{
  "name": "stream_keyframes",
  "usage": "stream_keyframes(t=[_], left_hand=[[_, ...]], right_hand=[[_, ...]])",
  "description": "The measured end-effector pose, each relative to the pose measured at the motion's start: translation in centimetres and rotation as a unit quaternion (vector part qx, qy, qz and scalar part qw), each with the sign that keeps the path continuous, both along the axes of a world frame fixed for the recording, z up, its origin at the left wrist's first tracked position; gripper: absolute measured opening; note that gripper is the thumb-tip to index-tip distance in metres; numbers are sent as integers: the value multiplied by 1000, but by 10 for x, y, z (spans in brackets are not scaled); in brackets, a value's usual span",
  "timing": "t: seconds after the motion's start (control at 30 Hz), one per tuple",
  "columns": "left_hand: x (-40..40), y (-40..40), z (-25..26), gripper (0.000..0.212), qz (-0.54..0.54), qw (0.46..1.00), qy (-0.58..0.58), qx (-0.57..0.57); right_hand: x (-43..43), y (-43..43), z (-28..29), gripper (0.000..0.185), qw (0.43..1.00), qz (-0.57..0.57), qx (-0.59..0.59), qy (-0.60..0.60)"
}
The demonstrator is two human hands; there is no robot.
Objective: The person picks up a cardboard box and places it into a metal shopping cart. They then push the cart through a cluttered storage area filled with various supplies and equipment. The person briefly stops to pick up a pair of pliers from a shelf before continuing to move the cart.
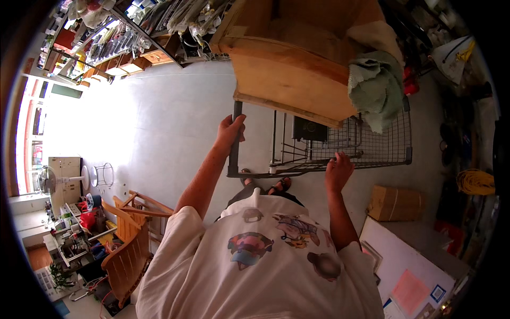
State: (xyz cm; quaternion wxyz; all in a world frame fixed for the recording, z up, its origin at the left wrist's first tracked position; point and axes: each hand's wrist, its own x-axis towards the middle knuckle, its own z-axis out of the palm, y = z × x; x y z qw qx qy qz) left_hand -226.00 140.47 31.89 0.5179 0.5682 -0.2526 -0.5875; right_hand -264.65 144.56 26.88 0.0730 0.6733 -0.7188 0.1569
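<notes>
My left hand (232,129) is wrapped around the dark push handle (234,153) of a wire shopping cart. At the cart's near side, my right hand (339,171) overlaps the rim with loosely curled fingers; whether it grips the rim is unclear. The cart's wire basket (382,145) extends to the right. A black box-like object (308,129) shows inside the cart frame, partly covered by a wooden cabinet (291,79). A grey-green cloth (376,87) drapes over the right end of that cabinet and hangs down towards the basket.
Shelves of packaged goods (159,20) line the far left. A wooden chair (127,247) stands at my left, with a white fan (59,179) beyond it. On the right are a cardboard box (396,203), a white-topped counter (410,263) and coiled yellow cable (474,182).
</notes>
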Motion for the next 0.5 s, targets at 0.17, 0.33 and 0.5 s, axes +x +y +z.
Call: stream_keyframes(t=[0.17,0.33,0.5], left_hand=[[3,3,10,24,10,1000,-13,10],[18,7,7,24,0,998,-53,16],[27,11,5,24,1,998,-60,7]], right_hand=[[10,5,19,29,999,8,23,-24],[19,9,24,25,998,36,17,-52],[20,14,24,26,995,71,33,-63]])
